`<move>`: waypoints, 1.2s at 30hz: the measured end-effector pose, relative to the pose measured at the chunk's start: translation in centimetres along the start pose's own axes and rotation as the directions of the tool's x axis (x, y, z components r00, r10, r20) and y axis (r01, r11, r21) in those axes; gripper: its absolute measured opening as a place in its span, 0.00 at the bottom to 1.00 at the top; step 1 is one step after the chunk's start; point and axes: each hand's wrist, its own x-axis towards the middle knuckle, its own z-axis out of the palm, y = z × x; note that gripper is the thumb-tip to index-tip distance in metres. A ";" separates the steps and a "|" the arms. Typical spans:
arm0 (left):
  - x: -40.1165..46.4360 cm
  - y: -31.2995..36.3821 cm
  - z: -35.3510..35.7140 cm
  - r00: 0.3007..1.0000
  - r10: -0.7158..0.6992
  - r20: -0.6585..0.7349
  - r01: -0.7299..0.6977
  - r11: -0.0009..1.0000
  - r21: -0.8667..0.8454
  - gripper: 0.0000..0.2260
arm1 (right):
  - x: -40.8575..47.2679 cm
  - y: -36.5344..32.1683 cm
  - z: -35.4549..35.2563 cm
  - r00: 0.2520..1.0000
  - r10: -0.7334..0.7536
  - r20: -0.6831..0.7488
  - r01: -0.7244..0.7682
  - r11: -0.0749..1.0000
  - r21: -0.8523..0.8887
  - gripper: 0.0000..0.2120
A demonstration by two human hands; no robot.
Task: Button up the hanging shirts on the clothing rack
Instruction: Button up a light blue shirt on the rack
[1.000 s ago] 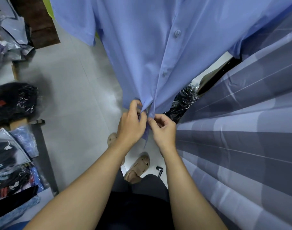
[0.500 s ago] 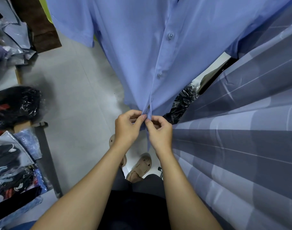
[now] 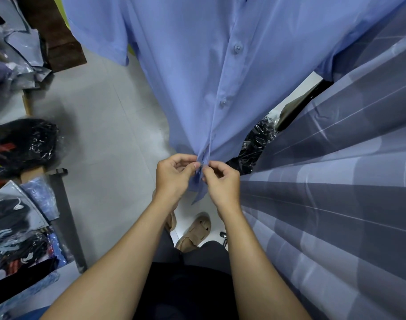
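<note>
A: Item: blue shirt point(image 3: 197, 65), hung from above, placket fastened at two buttons point(image 3: 237, 47). Why is the hem held?

B: The lower placket is drawn taut so that the edges can be lined up. It is pinched by the left hand point(image 3: 174, 175) and right hand point(image 3: 222, 183), thumbs and forefingers closed on the cloth, which lies between the fingers point(image 3: 195, 166). The lowest button is hidden.
</note>
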 end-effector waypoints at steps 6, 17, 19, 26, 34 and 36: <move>0.1 0.4 -0.1 0.992 0.003 -0.124 0.000 1.000 0.025 0.06 | 0.1 -0.3 -0.4 0.984 0.057 0.171 -0.084 0.984 0.158 0.07; -0.1 1.1 0.0 0.987 0.127 -0.095 -0.095 0.953 0.289 0.05 | 0.5 -0.5 -0.3 0.980 0.104 0.168 -0.146 0.953 0.265 0.05; -0.2 1.3 0.1 0.986 0.145 -0.076 -0.111 0.935 0.338 0.05 | 0.4 -0.4 -0.1 0.985 0.100 0.143 -0.133 0.961 0.242 0.05; -1.8 2.9 1.5 0.981 0.169 -0.093 -0.116 0.900 0.419 0.07 | 0.2 0.2 0.5 0.999 -0.044 -0.031 0.045 0.998 0.047 0.07; -0.3 3.4 1.4 0.991 0.119 -0.062 -0.073 0.865 0.496 0.05 | 0.0 0.2 0.4 0.983 -0.179 -0.044 0.174 0.981 -0.091 0.10; 0.1 3.4 1.6 0.991 0.114 -0.068 -0.060 0.841 0.538 0.07 | 0.1 0.2 0.3 0.977 -0.210 -0.034 0.205 0.972 -0.117 0.10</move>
